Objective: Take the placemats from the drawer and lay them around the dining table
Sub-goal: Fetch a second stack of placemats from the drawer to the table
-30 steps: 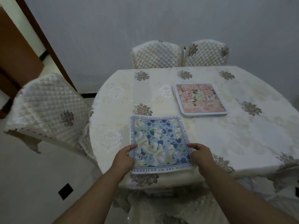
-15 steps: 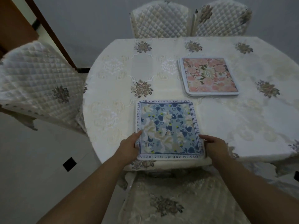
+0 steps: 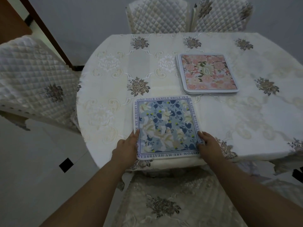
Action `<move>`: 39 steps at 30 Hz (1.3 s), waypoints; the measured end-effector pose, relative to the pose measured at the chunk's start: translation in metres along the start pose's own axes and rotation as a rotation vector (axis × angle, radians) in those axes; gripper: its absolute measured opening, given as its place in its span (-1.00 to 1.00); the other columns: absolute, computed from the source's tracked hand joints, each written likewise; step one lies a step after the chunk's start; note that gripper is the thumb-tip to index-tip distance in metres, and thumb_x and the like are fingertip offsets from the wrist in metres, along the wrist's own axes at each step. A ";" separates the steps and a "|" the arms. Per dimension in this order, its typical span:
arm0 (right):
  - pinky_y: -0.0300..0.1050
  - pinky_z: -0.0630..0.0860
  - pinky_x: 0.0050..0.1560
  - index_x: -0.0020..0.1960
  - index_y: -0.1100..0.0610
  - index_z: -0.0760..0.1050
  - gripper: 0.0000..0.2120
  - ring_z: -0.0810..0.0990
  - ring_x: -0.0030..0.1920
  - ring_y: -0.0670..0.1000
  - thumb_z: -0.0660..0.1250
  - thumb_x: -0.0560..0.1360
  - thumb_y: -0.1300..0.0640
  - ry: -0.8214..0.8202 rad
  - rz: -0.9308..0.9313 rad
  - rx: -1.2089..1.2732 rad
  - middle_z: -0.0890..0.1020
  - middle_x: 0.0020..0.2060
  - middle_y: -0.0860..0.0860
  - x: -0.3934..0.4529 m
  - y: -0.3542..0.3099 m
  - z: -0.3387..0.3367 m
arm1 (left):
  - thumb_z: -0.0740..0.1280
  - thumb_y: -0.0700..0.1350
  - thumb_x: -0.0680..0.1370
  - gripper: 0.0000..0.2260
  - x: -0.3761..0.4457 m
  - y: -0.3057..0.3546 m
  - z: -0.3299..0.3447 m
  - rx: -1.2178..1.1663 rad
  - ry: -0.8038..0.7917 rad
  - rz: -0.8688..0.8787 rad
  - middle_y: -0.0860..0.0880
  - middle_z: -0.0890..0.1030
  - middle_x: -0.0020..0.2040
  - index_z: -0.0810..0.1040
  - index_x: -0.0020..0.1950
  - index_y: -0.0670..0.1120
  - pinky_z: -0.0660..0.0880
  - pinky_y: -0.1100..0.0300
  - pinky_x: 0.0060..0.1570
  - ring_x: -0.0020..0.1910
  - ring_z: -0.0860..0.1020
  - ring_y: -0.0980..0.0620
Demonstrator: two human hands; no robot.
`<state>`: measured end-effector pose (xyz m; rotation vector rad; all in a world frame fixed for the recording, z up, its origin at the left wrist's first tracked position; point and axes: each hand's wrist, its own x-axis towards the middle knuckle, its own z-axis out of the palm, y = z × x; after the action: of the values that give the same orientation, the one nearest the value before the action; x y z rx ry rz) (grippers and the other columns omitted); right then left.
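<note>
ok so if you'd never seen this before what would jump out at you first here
The blue floral placemat at the table's near edge draws the eye, with the left hand and right hand touching its two sides. Behind it to the right sits a pink floral placemat atop a small stack. Both stand out against the pale embroidered tablecloth.

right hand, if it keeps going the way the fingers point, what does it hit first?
The right hand points forward and slightly inward along the right edge of the blue placemat, which it already touches. Beyond that lies bare tablecloth; the pink placemat stack is probably next, though the line is uncertain.
</note>
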<state>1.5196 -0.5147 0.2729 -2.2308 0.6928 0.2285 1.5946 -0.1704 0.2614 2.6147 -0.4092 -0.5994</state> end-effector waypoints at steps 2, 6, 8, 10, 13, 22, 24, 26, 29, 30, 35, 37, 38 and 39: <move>-0.08 0.20 0.45 0.53 0.12 0.35 -0.46 0.31 0.47 0.13 0.35 0.56 0.24 -0.003 -0.002 -0.081 0.35 0.49 0.12 0.001 -0.002 0.000 | 0.10 0.03 0.68 -0.40 0.000 0.005 -0.002 0.030 -0.033 -0.070 0.10 -0.07 0.67 -0.14 0.63 0.27 0.44 -0.13 0.21 0.37 0.31 -0.22; 0.20 0.31 0.42 0.51 0.12 0.35 -0.41 0.32 0.44 0.27 0.35 0.49 0.16 0.155 -0.156 -0.449 0.35 0.49 0.18 -0.011 -0.014 0.017 | 0.11 0.10 0.64 -0.37 -0.004 0.035 0.008 0.192 0.115 -0.125 -0.01 -0.15 0.67 -0.06 0.66 0.09 0.26 -0.16 0.41 0.56 0.07 -0.18; 0.16 0.15 0.52 0.60 0.08 0.16 -0.34 0.10 0.58 0.21 0.29 0.56 0.04 0.084 -0.303 -0.485 0.15 0.60 0.12 -0.020 -0.021 0.040 | -0.01 0.12 0.65 -0.38 0.000 0.057 0.024 0.256 0.124 0.065 0.01 -0.19 0.66 -0.14 0.67 0.04 0.07 -0.12 0.55 0.64 -0.12 -0.10; 0.10 -0.09 0.58 0.64 0.01 -0.10 -0.33 -0.22 0.60 0.10 0.11 0.65 -0.12 -0.058 -0.399 -0.507 -0.12 0.62 0.02 -0.025 -0.020 0.064 | -0.12 0.14 0.67 -0.42 0.006 0.073 0.043 0.288 0.073 0.163 0.02 -0.21 0.66 -0.20 0.66 0.04 -0.13 -0.08 0.59 0.62 -0.28 -0.03; -0.01 -0.32 0.54 0.61 -0.06 -0.34 -0.34 -0.44 0.54 -0.04 -0.14 0.65 -0.28 -0.106 -0.409 -0.557 -0.34 0.58 -0.08 -0.025 -0.004 0.075 | -0.17 0.22 0.68 -0.42 0.011 0.071 0.058 0.320 0.066 0.151 0.05 -0.26 0.65 -0.25 0.65 0.08 -0.24 -0.07 0.57 0.59 -0.36 0.00; -0.06 -0.18 0.57 0.61 0.01 -0.35 -0.27 -0.35 0.57 -0.08 -0.18 0.62 -0.34 -0.022 -0.265 -0.526 -0.28 0.60 -0.05 -0.010 0.030 0.026 | -0.25 0.33 0.62 -0.27 0.015 0.035 0.035 0.260 0.123 -0.106 -0.06 -0.32 0.63 -0.34 0.62 -0.09 -0.27 -0.11 0.56 0.60 -0.35 -0.02; -0.06 -0.12 0.57 0.64 0.07 -0.20 -0.26 -0.22 0.60 -0.04 -0.09 0.63 -0.31 0.006 -0.247 -0.487 -0.16 0.63 -0.01 -0.002 0.018 0.022 | -0.20 0.31 0.63 -0.27 0.034 0.041 0.024 0.250 0.142 -0.158 -0.09 -0.25 0.65 -0.26 0.64 -0.13 -0.26 -0.18 0.55 0.62 -0.28 -0.05; -0.04 -0.05 0.57 0.64 0.10 0.00 -0.31 -0.08 0.61 0.01 0.00 0.64 -0.25 0.036 -0.242 -0.391 -0.01 0.63 0.04 0.014 -0.002 0.022 | -0.18 0.28 0.64 -0.29 0.062 0.051 0.014 0.231 0.148 -0.157 -0.11 -0.21 0.66 -0.21 0.66 -0.12 -0.23 -0.21 0.55 0.62 -0.26 -0.09; -0.02 -0.04 0.55 0.59 0.09 0.15 -0.38 -0.03 0.60 0.05 0.11 0.64 -0.18 0.046 -0.273 -0.333 0.07 0.62 0.06 0.053 -0.036 0.024 | -0.15 0.28 0.65 -0.37 0.111 0.063 -0.001 0.172 0.127 -0.128 -0.03 -0.23 0.66 -0.16 0.67 0.07 -0.21 -0.27 0.54 0.61 -0.30 -0.15; -0.02 -0.03 0.55 0.59 0.09 0.16 -0.39 -0.02 0.60 0.05 0.12 0.64 -0.17 0.056 -0.281 -0.343 0.07 0.62 0.07 0.067 -0.045 0.024 | -0.15 0.30 0.65 -0.40 0.125 0.065 -0.004 0.164 0.119 -0.135 0.00 -0.24 0.66 -0.16 0.66 0.15 -0.22 -0.30 0.53 0.60 -0.32 -0.18; 0.01 -0.03 0.58 0.62 0.07 0.09 -0.38 -0.04 0.61 0.05 0.04 0.65 -0.18 0.045 -0.379 -0.474 0.05 0.62 0.05 0.130 -0.072 0.023 | -0.20 0.37 0.61 -0.41 0.152 0.065 0.000 0.223 0.184 -0.127 0.08 -0.22 0.66 -0.18 0.62 0.28 -0.22 -0.31 0.50 0.60 -0.34 -0.05; 0.03 -0.03 0.58 0.63 0.06 0.02 -0.36 -0.07 0.61 0.03 -0.01 0.65 -0.21 0.016 -0.379 -0.489 0.02 0.63 0.03 0.148 -0.073 0.022 | -0.23 0.38 0.61 -0.42 0.146 0.062 0.007 0.244 0.275 -0.094 0.08 -0.16 0.67 -0.17 0.62 0.28 -0.19 -0.25 0.53 0.61 -0.29 0.01; 0.03 -0.04 0.59 0.64 0.06 -0.02 -0.35 -0.10 0.61 0.01 -0.04 0.65 -0.22 0.005 -0.373 -0.495 -0.01 0.63 0.02 0.154 -0.070 0.021 | -0.23 0.39 0.61 -0.41 0.143 0.060 0.010 0.256 0.306 -0.083 0.08 -0.13 0.67 -0.16 0.63 0.28 -0.18 -0.23 0.54 0.62 -0.28 0.02; 0.02 -0.05 0.59 0.65 0.05 -0.08 -0.34 -0.12 0.61 -0.02 -0.07 0.66 -0.24 0.003 -0.372 -0.510 -0.04 0.63 0.01 0.158 -0.065 0.020 | -0.22 0.39 0.61 -0.41 0.141 0.058 0.012 0.267 0.325 -0.076 0.08 -0.12 0.67 -0.16 0.63 0.28 -0.18 -0.21 0.54 0.62 -0.27 0.03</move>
<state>1.6883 -0.5286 0.2415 -2.7937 0.2182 0.2326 1.7001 -0.2766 0.2295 2.9252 -0.3040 -0.1408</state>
